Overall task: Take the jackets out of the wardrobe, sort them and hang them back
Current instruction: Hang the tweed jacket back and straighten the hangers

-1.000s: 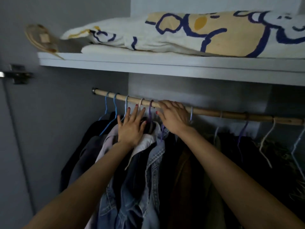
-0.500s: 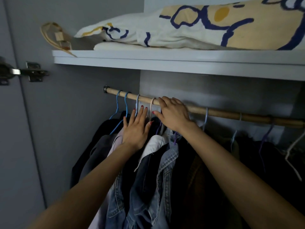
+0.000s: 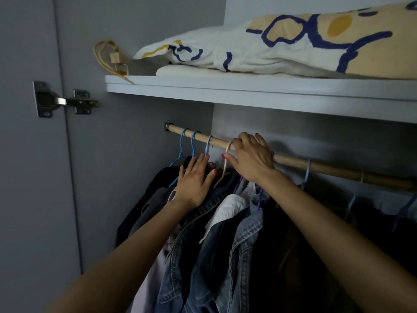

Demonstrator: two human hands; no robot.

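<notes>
The jackets (image 3: 225, 233), denim and dark ones packed together, hang on coloured hangers from the wooden rail (image 3: 316, 164) inside the wardrobe. The right hand (image 3: 250, 160) curls over the rail and pinches the pale pink hanger hook (image 3: 228, 147), while the left hand (image 3: 195, 180) lies flat with fingers spread on a dark denim collar just below. Above, a shelf (image 3: 248, 91) carries a patterned pillow (image 3: 293, 46); a door hinge (image 3: 63, 101) sits at left.

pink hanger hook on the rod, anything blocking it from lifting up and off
Nothing visible sits above the pink hanger hook: there is open space between the wooden rod and the shelf. The right hand is already at the hook. The left hand rests flat on the denim jacket beneath.
</notes>
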